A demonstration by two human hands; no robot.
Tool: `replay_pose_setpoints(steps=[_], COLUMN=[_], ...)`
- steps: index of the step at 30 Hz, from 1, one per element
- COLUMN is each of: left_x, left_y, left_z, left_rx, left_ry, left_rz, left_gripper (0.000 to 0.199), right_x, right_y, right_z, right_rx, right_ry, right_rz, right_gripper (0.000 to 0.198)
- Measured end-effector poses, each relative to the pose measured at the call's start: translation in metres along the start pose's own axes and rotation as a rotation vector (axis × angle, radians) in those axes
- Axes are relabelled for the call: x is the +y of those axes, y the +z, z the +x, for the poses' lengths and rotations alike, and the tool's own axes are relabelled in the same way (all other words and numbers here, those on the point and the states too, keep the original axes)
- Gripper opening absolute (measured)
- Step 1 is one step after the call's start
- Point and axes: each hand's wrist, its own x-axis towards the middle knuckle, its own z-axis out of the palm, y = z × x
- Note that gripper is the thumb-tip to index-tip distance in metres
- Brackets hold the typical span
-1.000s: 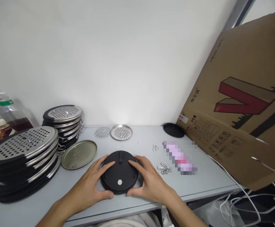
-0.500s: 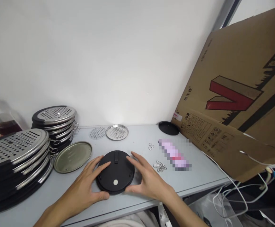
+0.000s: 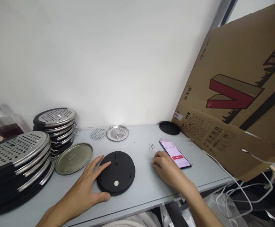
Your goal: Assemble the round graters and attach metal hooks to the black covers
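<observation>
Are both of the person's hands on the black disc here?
No, the right hand is beside the phone, with a gap of table between it and the black disc.

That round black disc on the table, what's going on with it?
A person's left hand is spread at the left side of the round black disc, with its fingertips over the edge. The right hand is away from the disc, fingers curled down near the table beside a lit phone; whether it holds anything is hidden. Small metal rings lie beyond that hand. To the left are a grey-green round plate and two stacks of black-rimmed graters.
</observation>
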Motion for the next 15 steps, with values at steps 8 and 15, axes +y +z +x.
replay_pose_setpoints(steps=[8,15], left_x=[0.062,0.125], left_y=[-0.031,0.027], left_z=[0.08,0.201], left_rx=[0.081,-0.238], left_ry=[0.156,0.018], left_rz=[-0.04,-0.101], left_gripper=[0.028,0.027], right_x=[-0.037,-0.038], right_y=[0.011,0.003], right_z=[0.001,-0.014], right_rx=[-0.049,-0.163], right_ry=[-0.152,-0.06], right_rz=[-0.028,0.039], right_gripper=[0.019,0.03])
